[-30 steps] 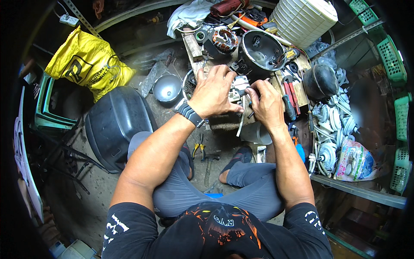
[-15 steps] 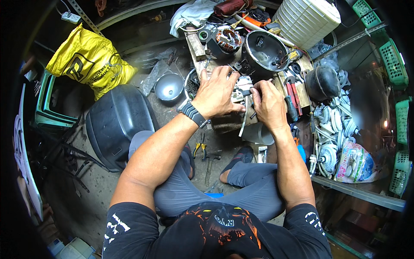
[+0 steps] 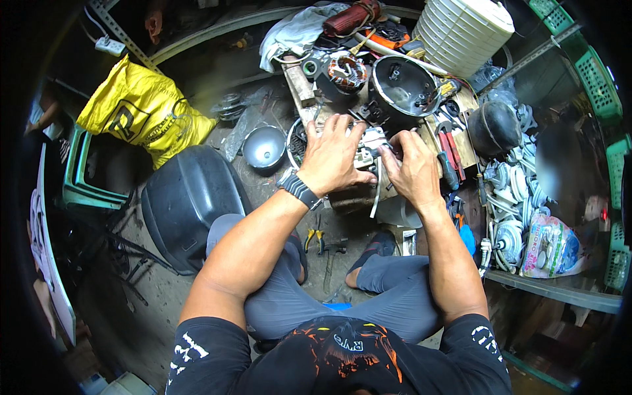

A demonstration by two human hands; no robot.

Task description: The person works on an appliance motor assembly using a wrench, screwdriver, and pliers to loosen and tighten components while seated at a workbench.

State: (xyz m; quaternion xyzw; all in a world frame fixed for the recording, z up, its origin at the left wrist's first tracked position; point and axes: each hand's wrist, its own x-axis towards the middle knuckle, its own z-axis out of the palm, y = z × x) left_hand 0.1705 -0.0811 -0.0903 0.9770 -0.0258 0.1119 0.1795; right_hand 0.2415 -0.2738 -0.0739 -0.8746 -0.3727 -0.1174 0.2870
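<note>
My left hand [image 3: 329,157] spans a pale mechanical assembly [image 3: 364,158] on the wooden bench, fingers spread over its far side and thumb at its near side. My right hand [image 3: 413,170] is at the assembly's right end, thumb and fingers pinched together; whatever lies between them is hidden. Just behind the fingers is a white block-shaped part [image 3: 375,136]. A narrow white strip [image 3: 376,199] hangs down over the bench's near edge between my hands. Close to my right hand lie a screwdriver [image 3: 447,171] and red-handled pliers [image 3: 453,146].
Behind my hands stand a round black housing [image 3: 401,99] and a copper-wound motor [image 3: 347,71]. A grey metal bowl [image 3: 264,149] and a large black casing [image 3: 192,205] are at left. White pulley-like parts [image 3: 510,197] pile up at right. Yellow-handled pliers [image 3: 316,241] lie between my feet.
The whole view has shifted slightly. Both hands stay at the assembly; my right fingers have curled in a little, while my left hand keeps its hold.
</note>
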